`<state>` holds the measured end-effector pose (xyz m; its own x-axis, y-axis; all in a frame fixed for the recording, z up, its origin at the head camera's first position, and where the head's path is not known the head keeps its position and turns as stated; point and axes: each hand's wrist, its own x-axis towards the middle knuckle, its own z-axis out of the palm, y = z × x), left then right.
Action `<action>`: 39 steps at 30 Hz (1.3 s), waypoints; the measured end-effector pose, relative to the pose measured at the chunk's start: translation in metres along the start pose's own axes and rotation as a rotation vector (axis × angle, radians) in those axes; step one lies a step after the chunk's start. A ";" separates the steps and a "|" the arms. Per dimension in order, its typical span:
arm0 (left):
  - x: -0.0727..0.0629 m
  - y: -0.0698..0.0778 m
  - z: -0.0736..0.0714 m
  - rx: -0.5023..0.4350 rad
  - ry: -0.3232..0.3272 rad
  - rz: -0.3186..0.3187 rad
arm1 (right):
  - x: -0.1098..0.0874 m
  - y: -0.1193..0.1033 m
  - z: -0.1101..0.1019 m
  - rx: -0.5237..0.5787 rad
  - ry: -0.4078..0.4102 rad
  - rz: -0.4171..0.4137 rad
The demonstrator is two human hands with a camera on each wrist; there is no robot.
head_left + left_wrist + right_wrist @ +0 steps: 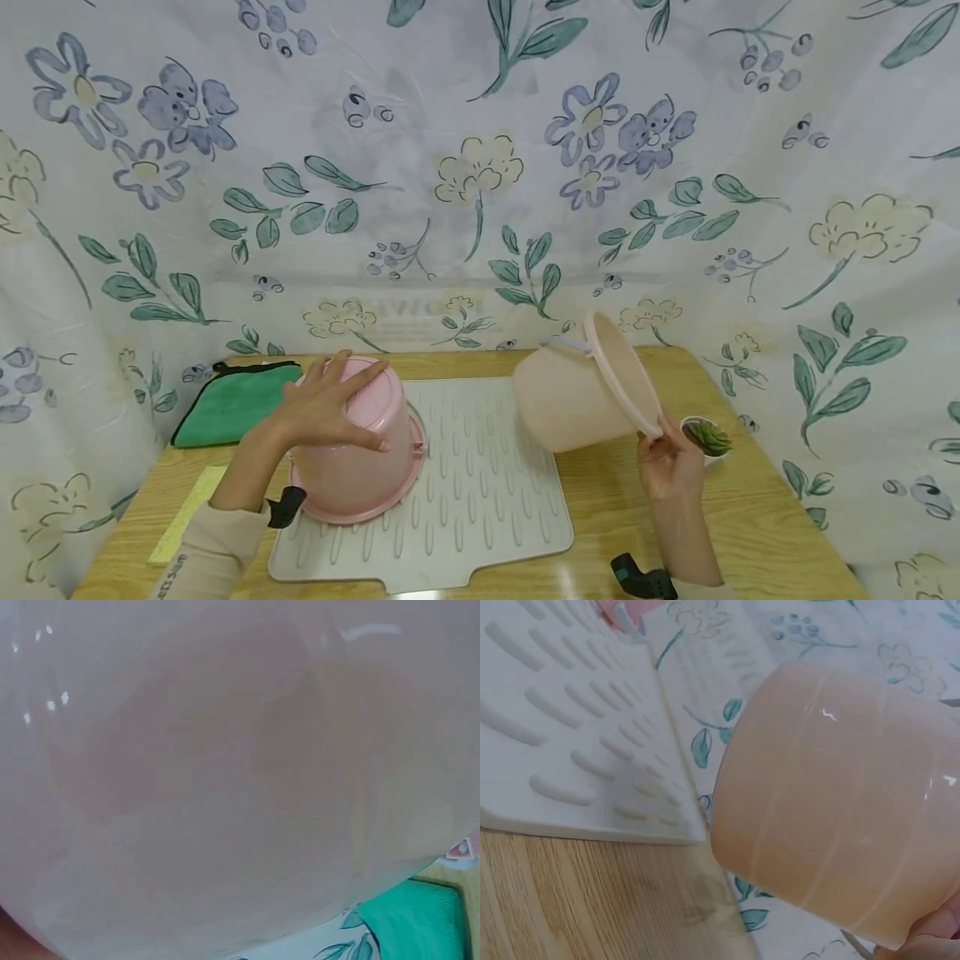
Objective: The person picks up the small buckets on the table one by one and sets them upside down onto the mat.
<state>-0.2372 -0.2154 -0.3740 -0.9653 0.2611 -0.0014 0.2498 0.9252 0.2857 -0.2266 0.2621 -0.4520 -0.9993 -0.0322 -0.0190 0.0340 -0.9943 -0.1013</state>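
A pink plastic bucket (352, 475) stands upside down on the left part of the pale draining mat (495, 475), its wide rim at the bottom. My left hand (322, 408) rests on the bucket's upturned base with fingers spread. The bucket's glossy wall (225, 787) fills most of the left wrist view, which does not show the fingers. Above the mat's right edge, a peach bucket (570, 396) is tilted with its mouth facing right. My right hand (671, 458) pinches its rim from below. In the right wrist view the peach bucket's ribbed side (825, 802) is visible.
A green zip pouch (240, 404) lies at the back left, with a yellow cloth (187, 512) in front of it. A small potted succulent (707, 437) stands just beyond my right hand. Behind the wooden table (757, 533) hangs a floral curtain (480, 167).
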 end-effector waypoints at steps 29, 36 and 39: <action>-0.003 -0.003 0.003 -0.020 0.026 0.011 | -0.018 0.019 -0.013 0.094 -0.025 0.056; -0.003 -0.001 0.004 -0.013 0.048 0.015 | -0.022 0.021 -0.016 0.092 -0.021 0.051; -0.003 -0.001 0.004 -0.013 0.058 0.020 | -0.024 0.022 -0.017 0.092 -0.026 0.048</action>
<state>-0.2339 -0.2161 -0.3780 -0.9631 0.2626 0.0595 0.2682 0.9164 0.2973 -0.2017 0.2430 -0.4711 -0.9966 -0.0820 0.0046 0.0819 -0.9966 -0.0086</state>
